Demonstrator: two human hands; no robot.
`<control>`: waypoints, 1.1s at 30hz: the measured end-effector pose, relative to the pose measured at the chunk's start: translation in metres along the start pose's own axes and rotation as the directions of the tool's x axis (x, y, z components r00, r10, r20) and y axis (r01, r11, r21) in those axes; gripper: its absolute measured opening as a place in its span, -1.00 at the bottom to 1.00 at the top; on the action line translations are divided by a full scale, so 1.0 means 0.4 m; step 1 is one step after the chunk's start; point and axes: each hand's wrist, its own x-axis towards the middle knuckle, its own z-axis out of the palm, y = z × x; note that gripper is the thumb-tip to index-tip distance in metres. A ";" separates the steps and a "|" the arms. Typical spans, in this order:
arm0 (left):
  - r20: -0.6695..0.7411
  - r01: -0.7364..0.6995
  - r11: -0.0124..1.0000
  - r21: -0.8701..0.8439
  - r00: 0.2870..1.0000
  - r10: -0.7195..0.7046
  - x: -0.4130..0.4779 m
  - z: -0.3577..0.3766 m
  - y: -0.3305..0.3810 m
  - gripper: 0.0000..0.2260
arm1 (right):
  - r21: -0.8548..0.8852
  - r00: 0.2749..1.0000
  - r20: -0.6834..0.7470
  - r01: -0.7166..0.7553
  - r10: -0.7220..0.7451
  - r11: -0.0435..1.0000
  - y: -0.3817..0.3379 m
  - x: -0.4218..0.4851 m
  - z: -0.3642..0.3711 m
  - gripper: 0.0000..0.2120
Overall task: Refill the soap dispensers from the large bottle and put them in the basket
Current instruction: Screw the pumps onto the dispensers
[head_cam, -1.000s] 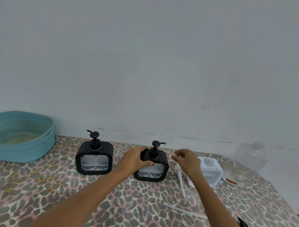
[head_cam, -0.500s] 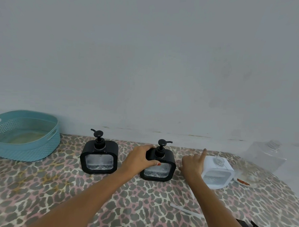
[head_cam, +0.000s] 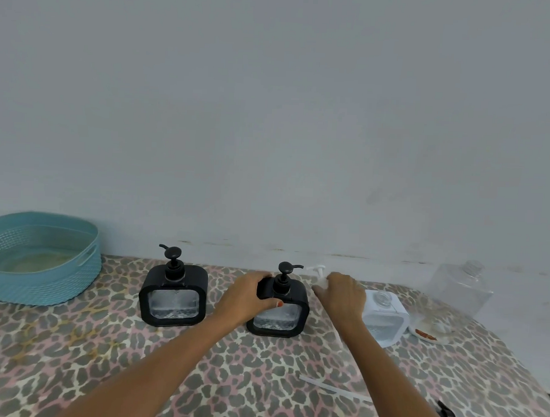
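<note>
Two black square soap dispensers with pumps stand on the leopard-print table [head_cam: 72, 357]: one [head_cam: 173, 295] at centre left, another [head_cam: 282, 306] in the middle. My left hand [head_cam: 247, 297] grips the upper left corner of the middle dispenser. My right hand [head_cam: 342, 293] holds a white pump head [head_cam: 318, 275], lifted beside that dispenser, its tube hidden behind my hand. A white dispenser [head_cam: 385, 317] with no pump and an open neck stands just right of my right hand. The large clear bottle [head_cam: 461, 287] is at the far right. The teal basket [head_cam: 38, 258] sits at the far left.
A small dish [head_cam: 429, 330] with something red lies between the white dispenser and the clear bottle. A loose clear tube [head_cam: 335, 389] and a black pump head [head_cam: 447, 413] lie near the table's front right. A grey wall stands right behind the table.
My right hand has picked the white pump head up off the table and raised it beside the middle dispenser. My left hand stays on that dispenser.
</note>
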 end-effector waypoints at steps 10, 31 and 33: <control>-0.187 -0.062 0.995 -0.079 0.981 0.046 -0.039 -0.050 0.066 -0.30 | 0.663 0.984 -0.101 -0.042 0.145 0.747 0.069 -0.047 -0.182 -0.72; 0.062 -0.193 0.981 -0.009 0.979 0.193 0.042 0.259 0.266 -0.58 | 0.817 0.905 -0.250 0.006 0.344 0.577 0.320 -0.076 -0.254 -0.74; 0.106 -0.175 0.985 0.008 0.979 0.173 0.054 0.283 0.269 -0.55 | 0.815 0.899 -0.273 0.028 0.342 0.578 0.331 -0.065 -0.248 -0.88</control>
